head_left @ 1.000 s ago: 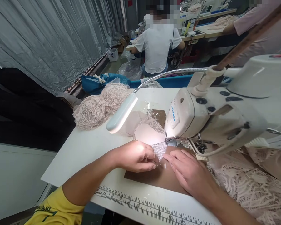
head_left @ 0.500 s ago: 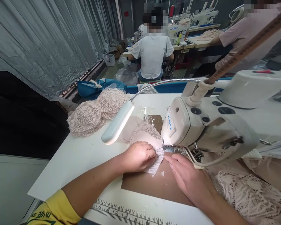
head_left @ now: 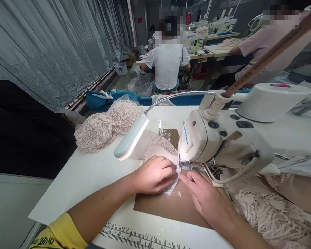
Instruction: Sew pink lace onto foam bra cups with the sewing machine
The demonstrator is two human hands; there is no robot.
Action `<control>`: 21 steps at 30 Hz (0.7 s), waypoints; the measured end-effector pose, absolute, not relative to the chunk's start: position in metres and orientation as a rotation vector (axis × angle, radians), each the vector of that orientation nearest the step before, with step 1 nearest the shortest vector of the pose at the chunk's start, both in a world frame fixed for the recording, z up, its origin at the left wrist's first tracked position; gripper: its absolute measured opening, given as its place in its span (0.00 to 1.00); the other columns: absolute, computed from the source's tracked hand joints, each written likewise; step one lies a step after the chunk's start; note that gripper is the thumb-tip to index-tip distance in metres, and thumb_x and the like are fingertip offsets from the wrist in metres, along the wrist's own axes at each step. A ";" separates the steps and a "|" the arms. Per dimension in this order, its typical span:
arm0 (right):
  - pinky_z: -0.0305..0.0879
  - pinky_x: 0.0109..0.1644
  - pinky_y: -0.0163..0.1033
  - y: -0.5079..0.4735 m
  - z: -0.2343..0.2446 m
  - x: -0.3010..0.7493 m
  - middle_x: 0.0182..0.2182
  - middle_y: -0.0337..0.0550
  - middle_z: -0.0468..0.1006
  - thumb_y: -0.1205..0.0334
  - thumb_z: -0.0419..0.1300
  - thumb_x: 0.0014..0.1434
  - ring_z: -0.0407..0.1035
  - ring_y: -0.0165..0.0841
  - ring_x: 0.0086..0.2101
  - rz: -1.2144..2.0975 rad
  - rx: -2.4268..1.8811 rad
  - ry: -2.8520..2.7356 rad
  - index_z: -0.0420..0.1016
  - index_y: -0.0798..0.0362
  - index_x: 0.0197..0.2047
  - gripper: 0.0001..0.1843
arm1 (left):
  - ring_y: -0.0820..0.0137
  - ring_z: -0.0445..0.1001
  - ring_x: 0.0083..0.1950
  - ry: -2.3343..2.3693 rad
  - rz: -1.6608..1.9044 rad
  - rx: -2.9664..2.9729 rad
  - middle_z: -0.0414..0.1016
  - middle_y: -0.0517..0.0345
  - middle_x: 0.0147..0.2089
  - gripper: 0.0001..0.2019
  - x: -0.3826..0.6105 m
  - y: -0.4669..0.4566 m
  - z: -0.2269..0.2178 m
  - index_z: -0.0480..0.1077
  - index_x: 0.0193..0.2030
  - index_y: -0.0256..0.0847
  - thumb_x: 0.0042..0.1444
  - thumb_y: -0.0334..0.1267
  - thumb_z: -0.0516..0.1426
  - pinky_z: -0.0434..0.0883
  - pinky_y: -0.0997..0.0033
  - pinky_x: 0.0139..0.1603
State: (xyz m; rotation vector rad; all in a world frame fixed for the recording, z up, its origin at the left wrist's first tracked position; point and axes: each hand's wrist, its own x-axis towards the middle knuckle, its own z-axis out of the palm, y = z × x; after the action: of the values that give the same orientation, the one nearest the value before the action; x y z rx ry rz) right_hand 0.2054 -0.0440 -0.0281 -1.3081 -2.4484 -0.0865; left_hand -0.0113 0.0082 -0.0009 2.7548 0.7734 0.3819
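Note:
A pale pink lace bra cup [head_left: 158, 152] lies under the head of a white sewing machine [head_left: 194, 138], its lace edge at the needle area. My left hand [head_left: 155, 174] is closed, fingers curled and pressed onto the lace just left of the needle; its fingertips are partly hidden. Below the needle, a lace strip [head_left: 173, 186] shows between my hands. My right hand [head_left: 204, 192] lies on the brown plate [head_left: 171, 207] with fingers stretched out, the foremost fingertip touching the lace's right edge. The needle and presser foot are too small to make out clearly.
Stacked lace bra cups [head_left: 98, 133] sit at the table's left. A lamp [head_left: 131, 138] on a bent metal neck reaches over the work. More lace fabric [head_left: 272, 214] lies at right. A printed ruler [head_left: 134, 237] runs along the front edge. Two people sit at machines beyond.
My left hand has shifted slightly right toward the needle, covering more of the lace. The right hand stays by the lace edge. The whole view has moved a little.

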 end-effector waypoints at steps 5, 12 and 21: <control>0.54 0.30 0.37 -0.045 -0.027 0.204 0.33 0.42 0.74 0.78 0.49 0.52 0.66 0.33 0.32 -0.158 -1.325 -2.441 0.74 0.49 0.48 0.25 | 0.62 0.66 0.55 0.659 0.360 2.850 0.69 0.47 0.59 0.18 -0.010 0.007 0.000 0.64 0.58 0.36 0.66 0.40 0.46 0.62 0.61 0.55; 0.51 0.29 0.38 -0.048 -0.025 0.205 0.36 0.42 0.77 0.79 0.50 0.51 0.66 0.34 0.34 -0.150 -1.359 -2.443 0.74 0.50 0.47 0.24 | 0.62 0.65 0.54 0.704 0.270 2.883 0.67 0.52 0.61 0.19 -0.008 0.001 0.003 0.64 0.59 0.35 0.66 0.40 0.46 0.63 0.61 0.54; 0.52 0.30 0.38 -0.045 -0.023 0.203 0.38 0.42 0.76 0.79 0.51 0.50 0.66 0.34 0.34 -0.128 -1.373 -2.478 0.73 0.49 0.48 0.25 | 0.62 0.66 0.54 0.735 0.255 2.883 0.66 0.51 0.62 0.19 -0.009 0.002 0.003 0.63 0.60 0.35 0.66 0.39 0.46 0.63 0.61 0.52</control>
State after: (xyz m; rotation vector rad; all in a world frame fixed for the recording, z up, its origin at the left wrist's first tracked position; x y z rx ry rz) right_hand 0.2031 -0.0450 -0.0233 -1.3730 -2.4775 -0.1283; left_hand -0.0085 0.0016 0.0027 2.8825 0.7354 0.2553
